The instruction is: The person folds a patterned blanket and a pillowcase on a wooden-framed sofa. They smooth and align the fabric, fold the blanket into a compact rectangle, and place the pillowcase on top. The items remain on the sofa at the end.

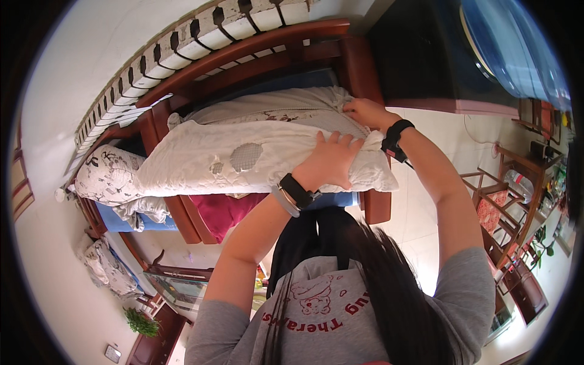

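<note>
A long white cloth cover (200, 150) with grey gridded patches lies bulging across a wooden sofa in front of me. My left hand (331, 159) rests flat on its right part, fingers spread, gripping nothing. Behind it runs a paler grey-white fabric (255, 107) with a brown floral print showing at its middle. My right hand (369, 114) pinches the gathered far right corner of this fabric near the sofa's armrest (362, 68). Whether the two fabrics are one piece, I cannot tell. Black bands circle both my wrists.
Left of the cover sits a bunched printed cloth (109, 175) on a blue cushion (162, 222). A magenta cloth (228, 212) hangs below the cover. A balustrade (191, 41) runs behind the sofa. A blue water bottle (520, 45) stands far right, with wooden chairs (492, 196) nearer.
</note>
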Motion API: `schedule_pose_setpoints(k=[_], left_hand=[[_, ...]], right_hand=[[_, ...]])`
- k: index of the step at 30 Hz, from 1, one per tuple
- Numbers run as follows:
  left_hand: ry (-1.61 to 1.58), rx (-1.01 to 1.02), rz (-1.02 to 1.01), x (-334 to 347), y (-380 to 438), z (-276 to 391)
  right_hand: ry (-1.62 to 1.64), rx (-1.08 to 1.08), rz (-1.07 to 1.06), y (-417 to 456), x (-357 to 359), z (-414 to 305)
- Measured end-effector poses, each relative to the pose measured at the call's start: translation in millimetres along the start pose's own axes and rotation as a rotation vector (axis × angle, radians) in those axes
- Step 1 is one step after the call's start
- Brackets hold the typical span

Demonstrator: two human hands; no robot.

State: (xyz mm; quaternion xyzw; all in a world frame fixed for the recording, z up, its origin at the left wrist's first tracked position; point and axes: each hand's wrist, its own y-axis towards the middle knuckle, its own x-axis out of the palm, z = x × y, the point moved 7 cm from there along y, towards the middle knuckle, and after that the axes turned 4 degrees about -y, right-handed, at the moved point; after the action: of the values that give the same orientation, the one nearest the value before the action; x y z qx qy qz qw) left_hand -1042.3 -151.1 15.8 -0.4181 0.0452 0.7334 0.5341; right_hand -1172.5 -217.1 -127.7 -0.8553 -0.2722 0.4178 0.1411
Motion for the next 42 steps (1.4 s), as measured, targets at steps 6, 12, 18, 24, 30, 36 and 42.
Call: schedule_pose_setpoints(k=[6, 12, 18, 24, 30, 36, 42], left_hand=[[-0.067, 0.025, -0.031, 25.9, -2.5, -5.1], [0.063, 0.103, 0.057, 63.0, -19.8, 1.1], [0.016, 0.097, 0.177, 22.2, -17.1, -8.3], [-0.041, 0.048, 0.019, -42.5, 12.7, -35.8], [0.331, 0.086, 0.647, -138.9, 40.8, -73.2], [0.489, -0.101, 0.939, -166.6, 59.2, -112.2], [0.518, -0.025, 0.819, -120.5, 35.9, -77.4]], right_hand=[[0.029, 0.007, -0.325, 15.3, 2.5, 6.8], [1.015, 0.274, 0.265, 67.1, -115.7, 4.4], [0.527, -0.063, 0.408, 69.1, -157.1, -46.4], [0.382, 0.211, 0.603, -74.4, -84.5, 10.6], [0.581, 0.581, 0.696, -212.3, -15.0, 41.6], [0.925, 0.516, 0.476, -170.5, 59.9, 21.9], [1.191, 0.377, 0.588, 2.6, 42.4, 23.3]])
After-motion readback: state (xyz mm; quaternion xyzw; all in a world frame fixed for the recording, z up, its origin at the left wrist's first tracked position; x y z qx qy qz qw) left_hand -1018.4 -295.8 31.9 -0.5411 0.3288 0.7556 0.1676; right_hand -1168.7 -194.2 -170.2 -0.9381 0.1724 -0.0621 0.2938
